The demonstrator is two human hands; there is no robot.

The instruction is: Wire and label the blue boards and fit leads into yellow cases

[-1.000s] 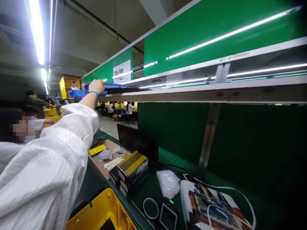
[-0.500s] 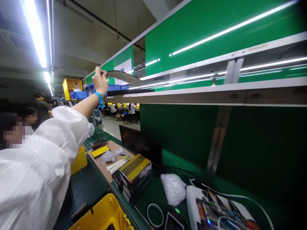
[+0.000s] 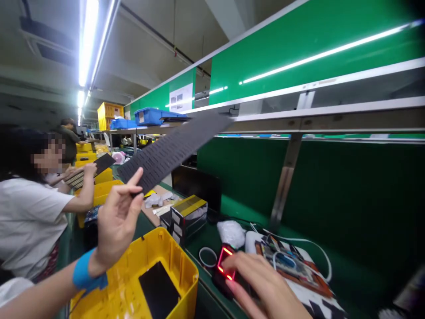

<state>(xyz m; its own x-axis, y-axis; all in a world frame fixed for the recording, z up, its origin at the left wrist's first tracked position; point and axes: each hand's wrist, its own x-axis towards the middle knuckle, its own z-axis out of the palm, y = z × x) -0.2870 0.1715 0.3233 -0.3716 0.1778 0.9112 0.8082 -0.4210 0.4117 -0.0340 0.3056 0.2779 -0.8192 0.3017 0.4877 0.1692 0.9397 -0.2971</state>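
My left hand (image 3: pixel 116 221) pinches the near end of a long, thin dark sheet (image 3: pixel 172 150) punched with rows of small slots, which slants up toward the overhead shelf (image 3: pixel 299 119). A blue band circles that wrist. My right hand (image 3: pixel 265 288) rests low on a small black scanner-like device (image 3: pixel 223 270) that shows red lights, on the green bench. Whether the fingers grip the device or just lie on it is unclear.
A yellow bin (image 3: pixel 146 274) with a dark pad inside stands under my left hand. Stacked black boxes (image 3: pixel 187 217), a white bag (image 3: pixel 231 232), a fixture with cables (image 3: pixel 288 266) and a dark monitor (image 3: pixel 195 184) crowd the bench. Blue crates (image 3: pixel 149 116) sit on the shelf. A person (image 3: pixel 36 199) at left holds a similar sheet.
My left hand has pulled the dark sheet off the shelf and brought it down and closer. My right hand has come into view on the red-lit device.
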